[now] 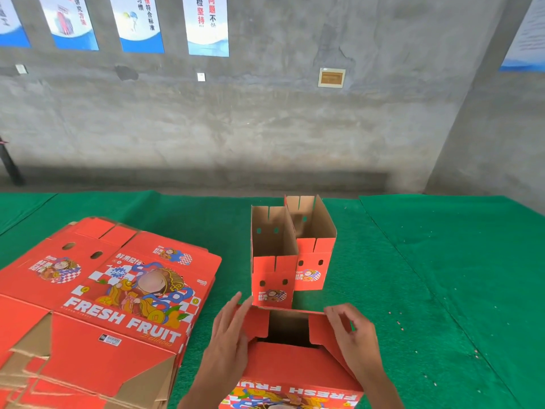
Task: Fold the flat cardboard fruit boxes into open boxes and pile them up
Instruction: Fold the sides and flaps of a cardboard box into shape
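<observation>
- Evidently mid-fold: left hand (228, 335), fingers straight, and right hand (352, 335), fingers curled, pressed the box (290, 363) end flaps inward.
- Next: lock flaps, join the two finished boxes (290, 249) mid-frame.

Two bare hands (227, 338), bare forearms, no sleeves, gloves or jewellery visible

Single head-worn wide-angle view, looking forward and down across the green felt-covered table (442, 261). Nearest ground sits close under the lens at the bottom edge; the far grey concrete wall (265, 128) with blue-and-white posters (206, 25) fills the upper half. Edges bow outward.
</observation>
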Tool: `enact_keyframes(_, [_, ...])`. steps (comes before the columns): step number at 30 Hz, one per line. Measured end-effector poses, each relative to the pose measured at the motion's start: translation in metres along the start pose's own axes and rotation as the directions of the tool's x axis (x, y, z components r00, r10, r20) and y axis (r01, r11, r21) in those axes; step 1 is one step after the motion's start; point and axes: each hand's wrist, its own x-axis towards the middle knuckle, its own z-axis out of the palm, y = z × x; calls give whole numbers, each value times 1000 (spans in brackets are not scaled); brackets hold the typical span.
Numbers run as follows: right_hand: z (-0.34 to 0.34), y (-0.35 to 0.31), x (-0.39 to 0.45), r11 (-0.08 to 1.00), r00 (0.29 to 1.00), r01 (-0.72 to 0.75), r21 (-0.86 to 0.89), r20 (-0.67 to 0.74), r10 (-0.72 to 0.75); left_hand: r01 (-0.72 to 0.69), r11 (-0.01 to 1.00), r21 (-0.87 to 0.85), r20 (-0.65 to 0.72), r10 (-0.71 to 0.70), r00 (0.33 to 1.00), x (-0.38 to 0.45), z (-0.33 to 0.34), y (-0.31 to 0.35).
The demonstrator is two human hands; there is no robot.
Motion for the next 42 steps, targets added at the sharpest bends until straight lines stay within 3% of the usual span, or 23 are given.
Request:
enact_keyframes(4, [4, 6, 0, 979, 977, 46, -200, 215, -2, 56, 998, -6, 56, -55, 997, 6, 2, -1])
enact_keyframes(8, [3, 3, 5, 955, 935, -17, -297, 333, 120, 109, 956, 271, 191, -165, 968, 13, 7, 2])
enact_keyframes(11, [6, -2, 8, 906, 923, 9, -423, 352, 155, 182, 923, 338, 197, -259, 946, 18, 9, 7])
enact_keyframes(14, [12, -5, 9, 867, 932, 47, -496, 335, 141, 232, 881, 413, 137, -312, 940, 22, 14, 15])
enact_keyframes(18, [11, -5, 7, 868, 933, 17, -496, 320, 165, 216, 860, 462, 78, -282, 956, 21, 21, 14])
enact_keyframes(22, [3, 3, 6, 943, 952, -304, -133, 6, 307, 241, 867, 435, 65, -298, 952, 20, 18, 6])
enact_keyframes(24, [-6, 13, 8, 875, 877, -481, -53, -7, 481, 268, 870, 413, 51, -316, 947, 22, 14, 2])
enact_keyframes(28, [-8, 34, -2, 681, 588, -687, -254, 357, 726, 296, 876, 381, 23, -329, 944, 23, 10, -2])
enact_keyframes(34, [-21, 32, -1, 405, 223, -820, -405, 426, 877, 311, 897, 315, -16, -322, 947, 18, 3, -3])
enact_keyframes(39, [-23, 32, -10, 361, 176, -909, -209, 593, 786, 312, 917, 249, -61, -306, 950, 10, -6, -4])
enact_keyframes(42, [-12, 33, -17, 299, 211, -954, -31, 638, 741, 335, 919, 209, -102, -320, 942, 4, -12, -5])
